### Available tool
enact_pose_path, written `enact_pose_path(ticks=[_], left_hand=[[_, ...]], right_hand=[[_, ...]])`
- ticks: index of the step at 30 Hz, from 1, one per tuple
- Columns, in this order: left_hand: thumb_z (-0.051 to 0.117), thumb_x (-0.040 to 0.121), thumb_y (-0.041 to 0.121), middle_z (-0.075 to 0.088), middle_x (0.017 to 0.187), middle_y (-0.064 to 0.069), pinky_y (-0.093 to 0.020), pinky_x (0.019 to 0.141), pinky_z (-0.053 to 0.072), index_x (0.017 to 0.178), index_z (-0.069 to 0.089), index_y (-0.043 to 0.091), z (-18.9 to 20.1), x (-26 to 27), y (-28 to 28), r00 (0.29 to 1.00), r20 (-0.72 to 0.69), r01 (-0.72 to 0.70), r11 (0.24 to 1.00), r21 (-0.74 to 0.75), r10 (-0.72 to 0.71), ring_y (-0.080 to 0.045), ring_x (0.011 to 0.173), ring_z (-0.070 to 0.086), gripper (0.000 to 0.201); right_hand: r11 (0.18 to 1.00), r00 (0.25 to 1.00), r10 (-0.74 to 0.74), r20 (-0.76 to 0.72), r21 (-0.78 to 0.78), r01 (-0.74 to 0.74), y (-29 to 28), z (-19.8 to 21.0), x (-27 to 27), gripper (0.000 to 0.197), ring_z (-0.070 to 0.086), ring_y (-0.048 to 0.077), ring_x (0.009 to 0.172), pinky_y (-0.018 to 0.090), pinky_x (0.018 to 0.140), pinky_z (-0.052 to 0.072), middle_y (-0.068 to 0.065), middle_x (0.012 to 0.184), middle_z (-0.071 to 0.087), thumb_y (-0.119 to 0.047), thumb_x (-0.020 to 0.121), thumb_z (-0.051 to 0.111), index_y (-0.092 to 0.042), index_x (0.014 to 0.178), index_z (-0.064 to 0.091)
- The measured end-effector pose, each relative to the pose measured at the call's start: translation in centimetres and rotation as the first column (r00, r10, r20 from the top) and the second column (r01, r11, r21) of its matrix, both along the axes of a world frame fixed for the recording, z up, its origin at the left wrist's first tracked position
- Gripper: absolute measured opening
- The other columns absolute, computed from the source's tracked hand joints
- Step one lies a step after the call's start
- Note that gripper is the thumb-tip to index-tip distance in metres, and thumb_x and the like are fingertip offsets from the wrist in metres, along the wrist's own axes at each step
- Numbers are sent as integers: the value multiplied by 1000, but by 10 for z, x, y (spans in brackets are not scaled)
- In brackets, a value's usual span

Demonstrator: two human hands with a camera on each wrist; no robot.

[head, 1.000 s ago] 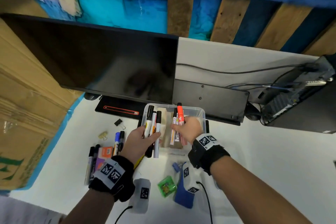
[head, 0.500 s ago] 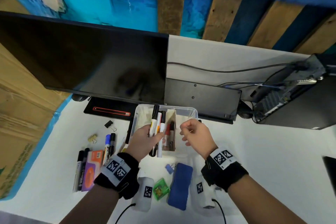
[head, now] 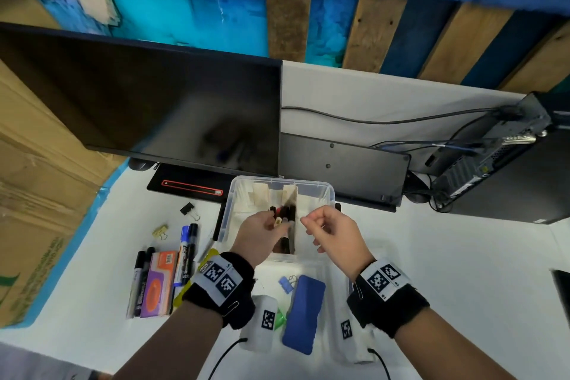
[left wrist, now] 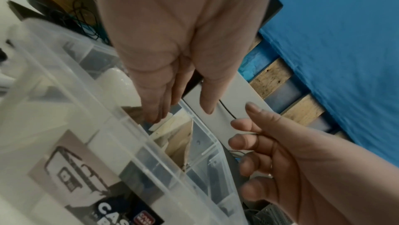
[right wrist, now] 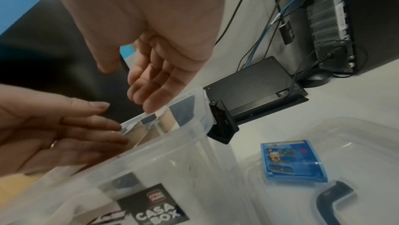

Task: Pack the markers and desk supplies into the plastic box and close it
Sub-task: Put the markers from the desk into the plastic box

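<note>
Markers (head: pixel 285 213) now lie in the plastic box (head: pixel 329 194) beneath the left hand (head: pixel 260 234), fingers straight; right hand (head: pixel 334 236) loose and empty; loose markers (head: pixel 185 251) wait at 8 o'clock.

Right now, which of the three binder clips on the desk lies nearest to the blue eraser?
The blue binder clip, right beside the blue eraser; the black clip and gold clip lie well to the left.

White desk (head: pixel 447 271), plastic box (head: pixel 227 213), loose markers (head: pixel 184 253), binder clip (head: pixel 187 209), possibly blue eraser (head: pixel 303 315)
</note>
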State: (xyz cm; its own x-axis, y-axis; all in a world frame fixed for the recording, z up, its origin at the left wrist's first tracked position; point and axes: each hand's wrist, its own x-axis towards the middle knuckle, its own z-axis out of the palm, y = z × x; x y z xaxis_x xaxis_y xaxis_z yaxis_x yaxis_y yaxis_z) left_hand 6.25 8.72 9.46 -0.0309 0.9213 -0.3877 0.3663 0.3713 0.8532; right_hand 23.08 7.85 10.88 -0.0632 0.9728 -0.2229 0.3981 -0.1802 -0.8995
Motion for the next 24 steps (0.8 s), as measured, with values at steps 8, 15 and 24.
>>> enact_pose_path(ticks=[8,15,24], left_hand=[[62,85,21,68,87,4,-19,71,47,101,66,15,21,-56,-43,976,-46,-204,965,162,214,-6,79,62,17],[66,81,25,60,107,-13,-36,87,48,109,61,12,-26,-197,-76,815,-435,-386,918,89,384,-26,94,60,31],[76,73,32,61,121,-20,-36,90,46,121,51,1,-88,-279,-75,884,-405,-363,888,-281,234,-33,109,59,62]], right_hand=[[919,919,388,-64,-50,-392,-19,-7,-47,14,62,16,64,32,58,55,14,85,68,-29,86,66,-21,95,60],[709,684,704,191,-134,-693,-30,-26,-145,53,60,23,108,33,91,47,7,126,59,-37,91,56,-20,137,37],[892,781,451,431,-229,-389,-23,-87,-270,70,55,31,114,39,93,48,11,131,45,-41,87,59,-15,142,26]])
